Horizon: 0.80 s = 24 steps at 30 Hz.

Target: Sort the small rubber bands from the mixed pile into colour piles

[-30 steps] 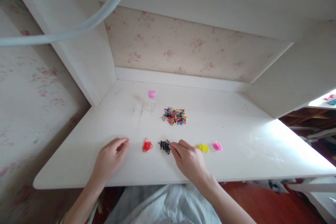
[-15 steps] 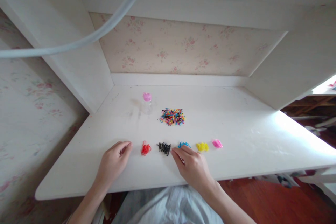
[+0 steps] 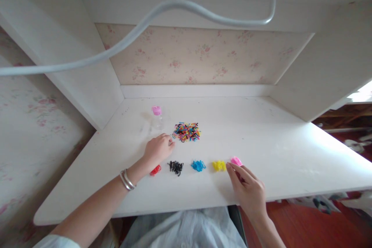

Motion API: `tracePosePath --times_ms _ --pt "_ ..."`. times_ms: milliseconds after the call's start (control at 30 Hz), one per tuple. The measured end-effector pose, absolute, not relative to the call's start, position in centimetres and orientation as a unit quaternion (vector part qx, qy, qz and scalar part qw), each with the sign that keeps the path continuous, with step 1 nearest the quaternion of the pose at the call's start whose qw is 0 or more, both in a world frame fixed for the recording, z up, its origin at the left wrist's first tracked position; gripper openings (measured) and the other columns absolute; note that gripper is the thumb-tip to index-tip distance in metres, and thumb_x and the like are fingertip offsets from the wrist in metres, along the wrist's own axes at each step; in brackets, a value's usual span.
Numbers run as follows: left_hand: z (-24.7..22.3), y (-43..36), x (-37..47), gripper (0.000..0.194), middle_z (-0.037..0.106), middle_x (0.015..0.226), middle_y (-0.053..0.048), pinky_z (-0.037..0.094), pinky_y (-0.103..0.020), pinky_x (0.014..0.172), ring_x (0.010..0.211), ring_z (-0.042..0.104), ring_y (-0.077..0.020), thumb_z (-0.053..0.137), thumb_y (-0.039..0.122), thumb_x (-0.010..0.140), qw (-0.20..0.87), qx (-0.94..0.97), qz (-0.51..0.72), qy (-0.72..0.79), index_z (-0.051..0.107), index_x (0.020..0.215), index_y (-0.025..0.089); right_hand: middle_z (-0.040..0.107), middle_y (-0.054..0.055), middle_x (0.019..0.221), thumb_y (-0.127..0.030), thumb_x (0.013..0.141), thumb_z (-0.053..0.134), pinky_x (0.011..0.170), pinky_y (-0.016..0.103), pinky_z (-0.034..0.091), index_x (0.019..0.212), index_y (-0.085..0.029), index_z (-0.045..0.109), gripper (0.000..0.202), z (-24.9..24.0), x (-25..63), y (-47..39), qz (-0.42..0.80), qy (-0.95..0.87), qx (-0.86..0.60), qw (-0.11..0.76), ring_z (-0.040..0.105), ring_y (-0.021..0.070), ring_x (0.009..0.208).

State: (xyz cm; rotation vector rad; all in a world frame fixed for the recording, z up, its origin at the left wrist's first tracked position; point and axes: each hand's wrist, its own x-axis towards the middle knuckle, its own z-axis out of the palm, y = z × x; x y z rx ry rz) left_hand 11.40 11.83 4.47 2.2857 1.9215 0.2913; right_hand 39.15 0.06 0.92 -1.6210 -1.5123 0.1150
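A mixed heap of small coloured bands lies mid-table. My left hand is at its left edge, fingertips pinched; what they hold, if anything, is too small to name. Nearer me runs a row of piles: red bands, partly hidden by my left wrist, black bands, blue bands, yellow bands and pink bands. My right hand is between the yellow and pink piles, thumb and finger pinched together; anything between them cannot be made out.
A clear bottle with a pink cap stands behind the heap, to the left. A thick pale cable crosses the upper view. White side panels and a back ledge border the white table.
My left hand has moved forward and right, from beside the red pile to the mixed heap. My right hand has moved right, from the black and blue piles to the yellow and pink ones.
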Motion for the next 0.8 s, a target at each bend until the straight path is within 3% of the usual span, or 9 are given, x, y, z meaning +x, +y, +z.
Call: tracePosePath --times_ms 233,667,800 --pt "3.8 13.3 13.1 0.033 0.065 0.104 -0.008 0.045 -0.029 0.076 0.09 0.064 -0.0205 0.041 0.041 0.09 0.037 0.754 0.077 0.651 0.065 0.098 0.021 0.06 0.001 0.067 -0.042 0.084 0.057 0.054 0.019 0.041 0.084 -0.019 0.072 0.028 0.1 39.9 0.5 0.034 -0.588 -0.665 0.46 0.049 0.0087 0.052" --pt "4.1 12.5 12.5 0.028 0.064 0.104 -0.006 0.045 -0.028 0.075 0.087 0.064 -0.0183 0.038 0.031 0.091 0.019 0.749 0.061 0.659 0.064 0.095 0.022 0.062 0.002 0.069 -0.038 0.085 0.054 0.051 0.019 0.041 0.085 -0.018 0.072 0.027 0.0 39.6 0.1 0.037 -0.597 -0.64 0.482 0.05 0.0082 0.05" --pt "3.9 12.4 12.4 0.029 0.064 0.104 -0.005 0.045 -0.029 0.074 0.088 0.064 -0.0192 0.039 0.038 0.091 0.02 0.749 0.062 0.659 0.064 0.094 0.023 0.059 0.001 0.066 -0.034 0.086 0.054 0.049 0.018 0.04 0.087 -0.018 0.071 0.024 0.0 39.6 0.0 0.04 -0.621 -0.63 0.464 0.048 0.0073 0.049"
